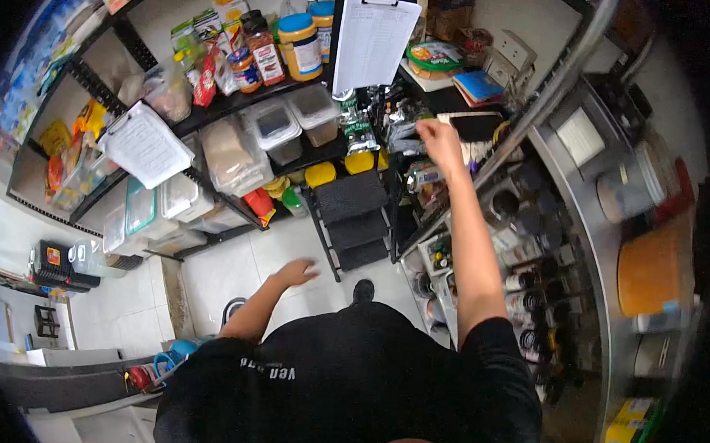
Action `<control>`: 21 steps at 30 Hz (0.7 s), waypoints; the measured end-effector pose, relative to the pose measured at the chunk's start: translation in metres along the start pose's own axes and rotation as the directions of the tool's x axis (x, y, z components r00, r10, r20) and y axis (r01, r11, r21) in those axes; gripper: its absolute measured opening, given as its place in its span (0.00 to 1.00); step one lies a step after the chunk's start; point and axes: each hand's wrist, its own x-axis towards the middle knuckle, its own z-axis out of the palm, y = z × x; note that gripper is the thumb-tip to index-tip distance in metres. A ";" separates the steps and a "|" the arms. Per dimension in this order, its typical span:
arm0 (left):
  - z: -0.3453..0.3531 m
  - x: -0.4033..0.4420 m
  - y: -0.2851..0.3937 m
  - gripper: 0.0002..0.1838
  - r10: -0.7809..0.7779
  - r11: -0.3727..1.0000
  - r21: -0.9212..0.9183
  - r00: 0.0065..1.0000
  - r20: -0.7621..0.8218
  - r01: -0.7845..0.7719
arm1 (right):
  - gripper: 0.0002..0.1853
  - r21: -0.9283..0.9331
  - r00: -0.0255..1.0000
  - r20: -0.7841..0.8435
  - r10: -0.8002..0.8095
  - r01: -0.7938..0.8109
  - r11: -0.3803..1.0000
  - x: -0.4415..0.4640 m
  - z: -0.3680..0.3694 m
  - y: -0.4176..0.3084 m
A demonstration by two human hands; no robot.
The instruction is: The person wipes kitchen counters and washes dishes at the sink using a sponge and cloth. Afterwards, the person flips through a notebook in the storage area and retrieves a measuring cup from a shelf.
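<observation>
My right hand (442,142) reaches forward to the shelf corner, its fingers curled together. Whether anything is in them is hidden. Just left of it lie crumpled silvery packets (405,129), and a green and silver pepper packet (359,131) is a little farther left. Close by on the right is a dark flat item with a pale edge (478,128). My left hand (296,273) hangs low above the tiled floor with its fingers stretched out, holding nothing. A black folding step stool (352,201) stands ahead, between the two hands.
A clipboard (375,44) hangs over the shelf, another clipboard (146,145) at the left. Lidded plastic tubs (272,123) and blue-lidded jars (301,49) fill the shelves. Along the right runs a metal rack (585,224), with bottles (526,300) below.
</observation>
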 end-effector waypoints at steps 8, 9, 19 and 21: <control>0.079 -0.204 -0.204 0.15 0.236 0.608 0.756 0.964 0.118 -0.242 | 0.07 -0.812 0.996 -0.082 0.022 -0.079 0.579 0.162 0.041 0.130; 0.081 -0.202 -0.202 0.18 0.061 0.424 0.894 0.980 -0.192 0.148 | 0.07 -0.817 0.996 -0.087 0.026 -0.087 0.571 0.168 0.040 0.128; 0.018 -0.077 -0.298 0.18 -0.390 0.918 0.011 0.906 -0.161 0.397 | 0.09 -0.981 1.000 -0.023 0.009 -0.025 0.193 0.195 0.012 0.133; -0.017 -0.057 -0.294 0.18 -0.492 0.856 -0.227 0.867 -0.085 0.464 | 0.09 -0.976 0.998 -0.049 0.037 -0.055 0.211 0.195 0.013 0.127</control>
